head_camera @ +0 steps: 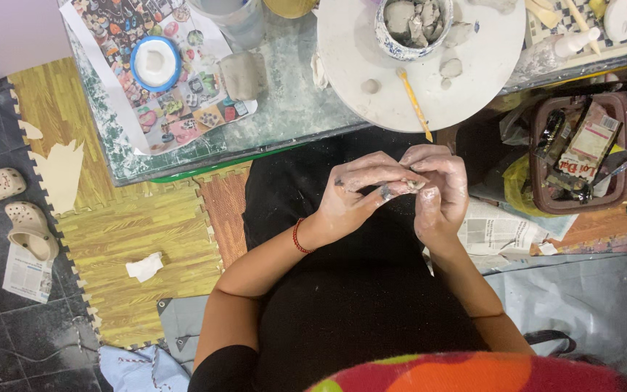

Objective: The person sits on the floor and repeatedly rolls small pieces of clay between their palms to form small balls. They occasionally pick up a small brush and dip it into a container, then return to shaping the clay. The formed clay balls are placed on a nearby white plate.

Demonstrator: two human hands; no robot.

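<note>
Above the person's black-clothed lap, the left hand and the right hand meet, both smeared with pale clay. Their fingers are curled narrow around a small grey lump of clay, which is pinched between the fingertips of both hands and mostly hidden by them. A red cord bracelet sits on the left wrist.

Beyond the hands, on the marbled green table, lies a round white board. On it stands a blue-and-white patterned ceramic bowl, filled with rough grey chunks of clay. Near the bowl lie small clay balls and a thin yellow modelling stick, whose tip reaches over the board's edge. To the left, on a sheet of colourful printed paper, is a blue-rimmed round container with something white inside. A clear plastic cup stands at the top edge; its content cannot be told.

At the right, a brown plastic basket holds several packets and wrappers. On the floor at the left lie two beige clog shoes.
</note>
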